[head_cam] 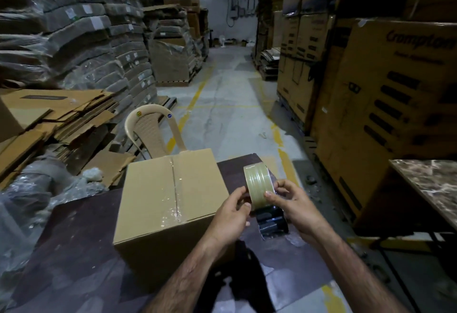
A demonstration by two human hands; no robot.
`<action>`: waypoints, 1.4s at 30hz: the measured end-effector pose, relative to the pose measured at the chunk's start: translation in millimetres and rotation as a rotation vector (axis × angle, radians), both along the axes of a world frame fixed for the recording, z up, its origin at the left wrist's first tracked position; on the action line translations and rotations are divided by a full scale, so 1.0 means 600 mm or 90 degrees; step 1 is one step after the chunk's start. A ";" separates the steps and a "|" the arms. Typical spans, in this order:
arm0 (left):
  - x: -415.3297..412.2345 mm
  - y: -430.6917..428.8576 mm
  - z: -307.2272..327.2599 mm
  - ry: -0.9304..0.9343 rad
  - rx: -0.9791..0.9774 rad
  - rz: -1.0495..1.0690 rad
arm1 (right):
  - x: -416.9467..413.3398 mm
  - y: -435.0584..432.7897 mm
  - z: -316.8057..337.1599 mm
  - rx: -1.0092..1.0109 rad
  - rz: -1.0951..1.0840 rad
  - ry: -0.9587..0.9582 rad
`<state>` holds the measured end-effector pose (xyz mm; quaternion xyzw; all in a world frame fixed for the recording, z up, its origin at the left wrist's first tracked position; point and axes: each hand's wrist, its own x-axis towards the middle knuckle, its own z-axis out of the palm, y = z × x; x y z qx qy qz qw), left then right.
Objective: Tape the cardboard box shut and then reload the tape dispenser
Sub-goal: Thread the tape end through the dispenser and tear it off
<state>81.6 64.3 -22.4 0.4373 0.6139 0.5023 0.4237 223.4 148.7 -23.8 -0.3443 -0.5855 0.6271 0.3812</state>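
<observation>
Now both hands' grip on tape roll (259, 184), right of box (170, 196).

A warehouse aisle: stacked printed cartons (385, 85), wrapped flat cardboard bundles (74, 28) (floor lines yellow).

Beige plastic chair (153, 132) stands beyond the dark bench (74, 233). Flattened cartons (57, 117) lie stacked at left, wrapped bundles (74, 28) behind them. Tall printed cartons (385, 95) line the right. Yellow floor lines (195, 100) mark the aisle.
</observation>
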 end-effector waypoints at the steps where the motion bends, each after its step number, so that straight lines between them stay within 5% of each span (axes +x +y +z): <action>1: 0.011 0.010 -0.009 -0.003 -0.017 -0.012 | 0.013 0.005 -0.009 -0.007 -0.011 -0.003; 6: 0.053 0.052 -0.050 -0.024 -0.098 0.001 | 0.060 0.031 -0.068 0.002 -0.066 -0.094; 12: 0.069 0.099 -0.118 -0.193 -0.215 0.030 | 0.078 0.062 -0.146 0.113 -0.083 -0.299; 20: 0.082 0.135 -0.196 -0.164 -0.286 0.096 | 0.079 0.083 -0.219 0.133 -0.015 -0.413; 27: 0.084 0.151 -0.247 -0.018 -0.376 0.202 | 0.074 0.084 -0.252 0.165 0.058 -0.492; 31: 0.073 0.152 -0.263 -0.032 -0.389 0.210 | 0.073 0.082 -0.269 0.076 0.021 -0.380; 36: 0.064 0.157 -0.303 -0.167 -0.379 0.211 | 0.082 0.086 -0.283 -0.260 -0.109 -0.153; 42: 0.077 0.153 -0.309 -0.225 -0.371 0.195 | 0.081 0.089 -0.281 -0.347 -0.135 -0.054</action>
